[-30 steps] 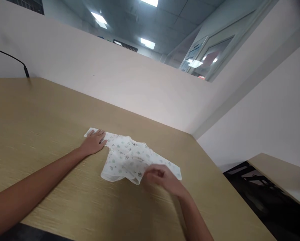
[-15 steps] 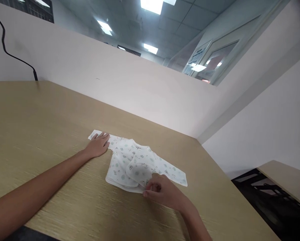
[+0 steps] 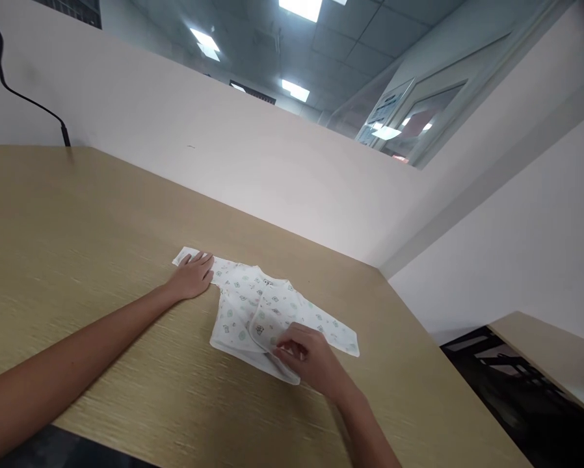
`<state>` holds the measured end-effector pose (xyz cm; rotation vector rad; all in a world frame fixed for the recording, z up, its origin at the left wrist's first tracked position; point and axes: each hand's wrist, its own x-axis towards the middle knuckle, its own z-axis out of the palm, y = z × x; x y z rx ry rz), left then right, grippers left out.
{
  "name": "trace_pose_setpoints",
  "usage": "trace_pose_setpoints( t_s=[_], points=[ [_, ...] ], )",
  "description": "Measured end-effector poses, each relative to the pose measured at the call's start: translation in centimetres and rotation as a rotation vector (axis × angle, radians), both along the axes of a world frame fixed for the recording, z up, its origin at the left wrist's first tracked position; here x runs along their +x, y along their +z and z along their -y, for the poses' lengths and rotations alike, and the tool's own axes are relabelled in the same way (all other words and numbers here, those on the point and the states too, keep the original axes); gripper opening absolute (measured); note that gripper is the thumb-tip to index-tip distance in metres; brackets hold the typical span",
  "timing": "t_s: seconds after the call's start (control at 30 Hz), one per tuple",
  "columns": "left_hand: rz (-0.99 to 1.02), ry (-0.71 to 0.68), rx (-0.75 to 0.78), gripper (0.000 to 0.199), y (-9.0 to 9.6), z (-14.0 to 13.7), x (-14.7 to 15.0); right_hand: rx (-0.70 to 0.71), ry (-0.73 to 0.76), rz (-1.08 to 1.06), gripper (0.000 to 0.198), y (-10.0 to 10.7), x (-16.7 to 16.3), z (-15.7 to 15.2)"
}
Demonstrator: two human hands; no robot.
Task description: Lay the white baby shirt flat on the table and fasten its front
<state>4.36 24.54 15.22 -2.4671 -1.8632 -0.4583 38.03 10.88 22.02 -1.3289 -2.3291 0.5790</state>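
A small white baby shirt [image 3: 243,299] with a print of little green and grey figures lies spread on the wooden table, its sleeves stretched out to both sides. On the left sleeve my left hand [image 3: 192,275] rests flat, fingers spread, holding nothing. My right hand [image 3: 305,354] is over the shirt's lower right front, its thumb and fingers pinched on the edge of the overlapping front flap. Part of the flap and the fingertips' exact grip are hidden by the hand. Below it the plain white inner side of the hem shows.
The wooden table top [image 3: 126,214] meets a white partition [image 3: 233,156] at the back, with glass above. A black cable [image 3: 33,103] hangs at the far left. To the right, beyond the table's edge, are a white wall and a lower wooden surface [image 3: 555,351] over dark space.
My right hand has moved slightly up and left with the front flap, uncovering the shirt's lower right hem. My left hand stays flat on the sleeve. The view has shifted slightly.
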Motion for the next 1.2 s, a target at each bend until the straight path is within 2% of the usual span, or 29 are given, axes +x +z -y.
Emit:
trace_pose_setpoints(
  t_s=[0.07,0.2,0.3,0.43,0.57,0.9,1.07,1.2],
  points=[
    [0.003,-0.001,0.002,0.053,0.1,0.1,0.0,0.063,0.064,-0.010,0.009,-1.0,-0.6,-0.1],
    [0.017,-0.007,0.007,0.051,0.3,0.3,0.1,0.186,0.135,-0.081,0.019,-2.4,-1.4,-0.2],
    [0.021,-0.008,0.028,0.049,0.3,0.4,0.3,0.304,0.175,-0.084,0.019,-2.7,-2.7,0.1],
    [0.029,0.000,0.052,0.047,0.3,0.5,0.3,0.461,0.198,-0.060,0.007,-2.7,-5.3,1.2],
    [0.049,-0.009,0.047,0.045,0.2,0.4,0.3,0.415,0.228,0.042,0.013,-3.1,-7.4,2.4],
    [0.126,0.009,0.023,0.042,1.1,1.1,0.6,0.312,0.134,0.207,0.023,-3.4,-10.3,2.4],
    [0.151,0.003,0.046,0.038,1.1,1.1,0.6,0.325,0.162,0.268,0.025,-3.1,-11.9,2.8],
    [0.157,0.011,0.057,0.039,1.1,0.9,0.6,0.280,0.202,0.267,0.026,-2.9,-12.3,3.3]
  ],
)
